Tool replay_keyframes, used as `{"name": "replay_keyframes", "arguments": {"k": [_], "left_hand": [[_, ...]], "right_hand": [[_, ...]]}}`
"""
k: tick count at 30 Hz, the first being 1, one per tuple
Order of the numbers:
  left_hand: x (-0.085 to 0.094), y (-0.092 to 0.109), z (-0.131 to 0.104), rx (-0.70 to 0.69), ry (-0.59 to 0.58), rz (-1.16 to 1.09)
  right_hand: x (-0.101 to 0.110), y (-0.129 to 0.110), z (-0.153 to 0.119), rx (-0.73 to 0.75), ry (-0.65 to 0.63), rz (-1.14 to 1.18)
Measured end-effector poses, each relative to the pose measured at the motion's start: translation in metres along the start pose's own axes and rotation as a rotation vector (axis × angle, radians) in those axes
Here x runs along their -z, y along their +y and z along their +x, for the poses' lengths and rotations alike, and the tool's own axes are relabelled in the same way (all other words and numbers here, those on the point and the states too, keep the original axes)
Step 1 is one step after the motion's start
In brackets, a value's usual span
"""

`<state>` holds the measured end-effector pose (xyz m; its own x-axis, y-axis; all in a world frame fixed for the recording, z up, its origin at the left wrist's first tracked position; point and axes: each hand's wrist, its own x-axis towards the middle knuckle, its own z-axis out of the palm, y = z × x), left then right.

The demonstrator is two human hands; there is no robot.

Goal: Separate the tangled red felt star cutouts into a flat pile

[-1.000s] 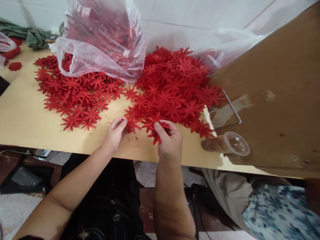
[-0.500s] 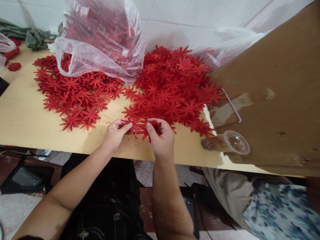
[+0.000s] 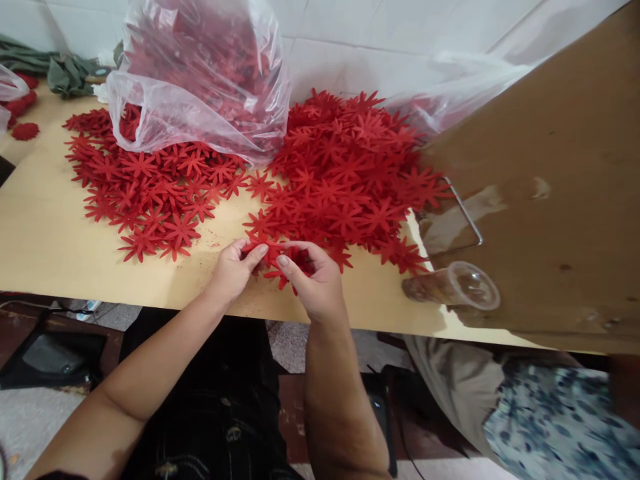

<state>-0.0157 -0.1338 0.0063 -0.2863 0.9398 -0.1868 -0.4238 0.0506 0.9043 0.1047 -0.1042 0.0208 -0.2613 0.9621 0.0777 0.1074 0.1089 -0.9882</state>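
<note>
Near the table's (image 3: 45, 247) near edge, two bare hands meet. The left hand (image 3: 231, 273) and right hand (image 3: 319, 280) each hold red flower-shaped pieces (image 3: 273, 253) in a narrow thumb-and-finger pinch; their exact number cannot be told. Right: one clear cup (image 3: 450, 287). Beyond: two heaps, left (image 3: 150, 193) and right (image 3: 345, 180). Far left: one translucent bag (image 3: 205, 80) of red pieces.

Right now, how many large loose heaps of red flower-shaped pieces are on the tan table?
2: a left heap, partly hidden by the translucent plastic bag, and a right heap, beyond the right hand. The bag or brown slanted board could hide more.
</note>
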Motion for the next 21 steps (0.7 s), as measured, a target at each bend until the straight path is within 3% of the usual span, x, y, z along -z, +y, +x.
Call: {"name": "replay_keyframes", "arguments": {"k": [7, 21], "left_hand": [[0.001, -0.003, -0.002, -0.053, -0.033, 0.038], [0.004, -0.003, -0.001, 0.003, 0.086, -0.134]], "right_hand": [[-0.004, 0.008, 0.002, -0.043, -0.074, 0.096], [-0.008, 0.014, 0.005, -0.032, 0.089, 0.173]]}}
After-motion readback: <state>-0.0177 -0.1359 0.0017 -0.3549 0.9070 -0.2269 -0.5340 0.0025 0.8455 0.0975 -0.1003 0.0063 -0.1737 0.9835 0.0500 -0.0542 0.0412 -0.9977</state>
